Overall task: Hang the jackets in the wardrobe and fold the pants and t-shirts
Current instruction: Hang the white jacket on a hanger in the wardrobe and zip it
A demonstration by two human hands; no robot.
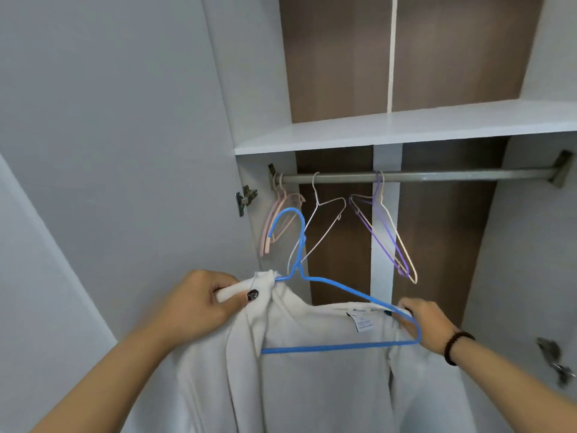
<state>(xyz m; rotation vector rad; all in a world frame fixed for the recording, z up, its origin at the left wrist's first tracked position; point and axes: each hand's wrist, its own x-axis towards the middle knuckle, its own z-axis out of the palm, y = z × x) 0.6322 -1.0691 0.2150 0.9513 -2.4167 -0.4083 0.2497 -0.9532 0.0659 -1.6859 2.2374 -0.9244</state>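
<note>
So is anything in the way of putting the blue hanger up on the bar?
Nothing blocks it. The blue hanger sits below the rail. Empty hangers hang toward the left, but the rail's right stretch is bare.

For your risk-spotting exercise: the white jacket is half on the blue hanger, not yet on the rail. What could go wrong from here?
1. The jacket sits on only one end of the blue hanger; it may slide off.
2. The left hand holds bunched cloth, so that shoulder could seat crooked.
3. The blue hook might snag the white hanger behind it.
</note>
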